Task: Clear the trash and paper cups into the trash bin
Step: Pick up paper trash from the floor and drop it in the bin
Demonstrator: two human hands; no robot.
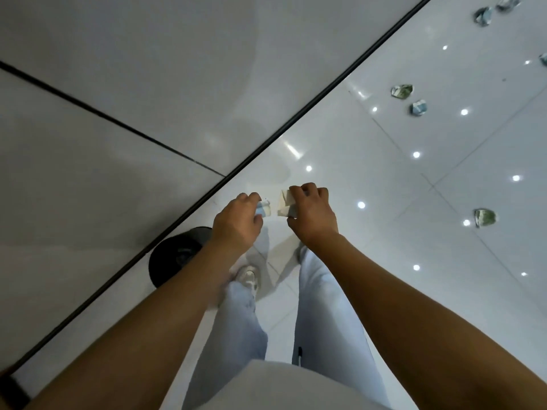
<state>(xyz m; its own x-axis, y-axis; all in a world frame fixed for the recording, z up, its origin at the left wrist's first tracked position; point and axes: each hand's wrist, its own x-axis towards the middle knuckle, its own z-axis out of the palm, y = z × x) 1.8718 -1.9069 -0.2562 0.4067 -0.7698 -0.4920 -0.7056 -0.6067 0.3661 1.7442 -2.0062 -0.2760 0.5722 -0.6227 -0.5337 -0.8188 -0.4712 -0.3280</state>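
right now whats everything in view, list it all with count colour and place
crumpled paper on floor: six seen, whitish with green-blue print, scattered on the tiles to the right and far right
paper piece in left hand: one, white and blue
paper piece in right hand: one, cream-white
trash bin: one, black, by the wall, left of the feet
floor: glossy white tiles
wall: grey panels, dark seams
left hand: grips its paper
right hand: grips its paper
legs: two, light blue jeans
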